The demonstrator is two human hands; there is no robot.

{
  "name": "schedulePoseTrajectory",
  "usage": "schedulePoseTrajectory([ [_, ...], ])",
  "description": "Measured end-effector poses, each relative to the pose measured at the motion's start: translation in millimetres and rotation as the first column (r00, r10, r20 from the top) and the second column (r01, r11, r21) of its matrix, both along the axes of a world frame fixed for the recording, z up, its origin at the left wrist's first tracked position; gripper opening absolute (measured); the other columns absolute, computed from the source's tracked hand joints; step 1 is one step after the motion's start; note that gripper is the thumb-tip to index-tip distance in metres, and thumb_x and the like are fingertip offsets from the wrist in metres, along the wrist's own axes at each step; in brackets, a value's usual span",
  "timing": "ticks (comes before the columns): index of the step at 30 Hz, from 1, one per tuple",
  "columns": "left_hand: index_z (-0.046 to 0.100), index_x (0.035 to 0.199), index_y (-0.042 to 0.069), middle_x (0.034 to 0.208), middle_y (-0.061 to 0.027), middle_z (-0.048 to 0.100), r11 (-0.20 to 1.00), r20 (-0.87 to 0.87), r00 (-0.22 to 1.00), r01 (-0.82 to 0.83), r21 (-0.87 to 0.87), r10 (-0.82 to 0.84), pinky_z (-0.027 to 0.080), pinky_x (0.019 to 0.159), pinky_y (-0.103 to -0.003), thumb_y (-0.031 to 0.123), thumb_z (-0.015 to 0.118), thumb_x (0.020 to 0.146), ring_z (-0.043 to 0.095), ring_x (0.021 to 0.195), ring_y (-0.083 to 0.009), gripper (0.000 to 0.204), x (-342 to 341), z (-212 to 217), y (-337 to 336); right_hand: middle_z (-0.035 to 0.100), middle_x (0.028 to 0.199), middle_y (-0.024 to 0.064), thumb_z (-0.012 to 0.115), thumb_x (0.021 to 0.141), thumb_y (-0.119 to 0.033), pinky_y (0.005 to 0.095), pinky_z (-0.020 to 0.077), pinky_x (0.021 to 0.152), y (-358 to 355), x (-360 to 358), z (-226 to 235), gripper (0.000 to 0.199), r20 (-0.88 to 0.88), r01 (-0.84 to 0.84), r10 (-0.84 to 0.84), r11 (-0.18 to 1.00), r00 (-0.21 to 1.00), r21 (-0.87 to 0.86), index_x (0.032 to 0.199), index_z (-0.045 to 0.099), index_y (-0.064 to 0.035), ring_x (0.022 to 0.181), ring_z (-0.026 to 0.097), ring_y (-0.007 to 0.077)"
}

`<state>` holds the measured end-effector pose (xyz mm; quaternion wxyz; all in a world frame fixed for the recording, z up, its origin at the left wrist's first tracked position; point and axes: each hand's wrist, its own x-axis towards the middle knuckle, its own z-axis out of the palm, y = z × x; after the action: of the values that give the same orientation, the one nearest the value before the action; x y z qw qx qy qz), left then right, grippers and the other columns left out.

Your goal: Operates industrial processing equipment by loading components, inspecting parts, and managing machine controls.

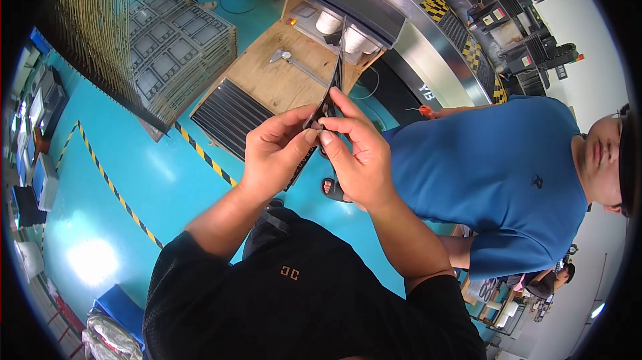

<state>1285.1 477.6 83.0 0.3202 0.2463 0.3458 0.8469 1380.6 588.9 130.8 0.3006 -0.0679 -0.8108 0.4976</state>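
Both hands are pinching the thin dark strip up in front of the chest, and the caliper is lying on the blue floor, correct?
Not quite. The head view shows the caliper lying on the wooden table, not on the floor. The rest holds: left hand and right hand both pinch the thin dark strip.

Two hands [277, 149], one thin black strip [332, 89], one caliper [291, 59]

caliper [289, 58] on bench [281, 82], tray stack [177, 46] left, co-worker [495, 173] right, prob near
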Motion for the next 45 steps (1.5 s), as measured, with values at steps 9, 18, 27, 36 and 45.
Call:
schedulePoseTrajectory([
  [9,0.055,0.120,-0.006,0.107,-0.0094,0.064,1.000,-0.003,1.000,-0.005,-0.011,0.005,0.049,0.087,-0.026,-0.002,0.061,0.088,0.060,0.098,-0.0130,0.033,1.4,1.0,-2.9,0.050,0.131,0.0269,0.063,0.086,-0.003,0.0319,0.0445,0.092,-5.2,0.9,-0.2,0.013,0.035,0.020,-0.014,0.987,0.999,-0.158,0.098,0.063,0.0026,0.118,0.054,0.0262],
  [18,0.055,0.121,-0.006,0.108,-0.0097,0.064,1.000,0.012,1.000,0.005,-0.010,-0.005,0.049,0.086,-0.025,-0.003,0.061,0.088,0.060,0.099,-0.0129,0.034,0.0,-3.1,-6.0,0.047,0.134,0.0268,0.062,0.086,-0.001,0.0306,0.0447,0.092,-9.7,-0.4,-0.1,0.013,-0.004,0.002,-0.002,0.995,1.000,-0.102,0.098,0.063,0.0035,0.116,0.055,0.0246],
  [27,0.054,0.121,-0.006,0.108,-0.0122,0.064,0.999,0.014,1.000,0.018,0.030,-0.018,0.053,0.086,-0.030,-0.001,0.059,0.089,0.062,0.098,-0.0172,0.033,-1.3,-11.4,-9.0,0.049,0.131,0.0273,0.064,0.084,0.001,0.0318,0.0459,0.092,-19.7,3.5,3.2,0.016,-0.002,0.030,-0.030,0.997,1.000,-0.065,0.100,0.063,0.0036,0.115,0.057,0.0263],
  [36,0.054,0.120,-0.005,0.109,-0.0140,0.063,0.984,0.015,0.999,0.034,0.177,-0.037,0.054,0.086,-0.032,-0.002,0.055,0.090,0.062,0.100,-0.0190,0.030,-2.2,-18.0,-13.0,0.051,0.131,0.0231,0.068,0.081,-0.002,0.0420,0.0405,0.099,-23.2,5.0,3.3,0.019,-0.029,0.092,-0.087,0.935,0.996,0.343,0.100,0.066,-0.0008,0.119,0.051,0.0373],
  [45,0.053,0.119,-0.005,0.111,-0.0142,0.063,0.947,0.097,0.988,0.083,0.312,-0.118,0.053,0.088,-0.032,-0.004,0.054,0.091,0.062,0.101,-0.0181,0.029,1.1,-23.9,-18.3,0.053,0.128,0.0173,0.070,0.079,-0.007,0.0412,0.0411,0.094,-33.9,5.0,3.8,0.016,-0.076,0.171,-0.154,0.858,0.985,0.484,0.095,0.070,-0.0047,0.112,0.051,0.0337],
])
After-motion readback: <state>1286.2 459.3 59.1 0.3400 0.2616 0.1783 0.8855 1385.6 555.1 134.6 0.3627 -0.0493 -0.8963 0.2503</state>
